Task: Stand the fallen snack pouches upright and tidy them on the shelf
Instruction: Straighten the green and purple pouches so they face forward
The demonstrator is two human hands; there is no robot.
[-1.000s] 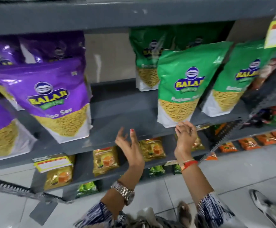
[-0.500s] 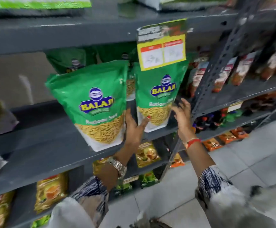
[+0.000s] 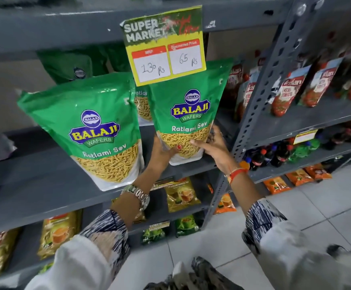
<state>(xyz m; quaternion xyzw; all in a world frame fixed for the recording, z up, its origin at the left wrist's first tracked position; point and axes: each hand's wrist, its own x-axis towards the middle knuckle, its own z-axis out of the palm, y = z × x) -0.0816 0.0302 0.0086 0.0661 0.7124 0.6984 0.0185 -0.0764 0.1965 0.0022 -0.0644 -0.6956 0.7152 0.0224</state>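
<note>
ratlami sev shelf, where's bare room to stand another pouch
Bare shelf board runs left of the left green pouch, toward the frame's left edge. It is crowded on the right: both hands grip the right green pouch beside the upright post.

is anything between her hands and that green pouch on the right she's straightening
No. Both hands are already on the right green pouch: the left hand grips its lower left edge, the right hand its lower right. The price sign hanging from the shelf above overlaps the pouch's top in this view but not the hands.
</note>
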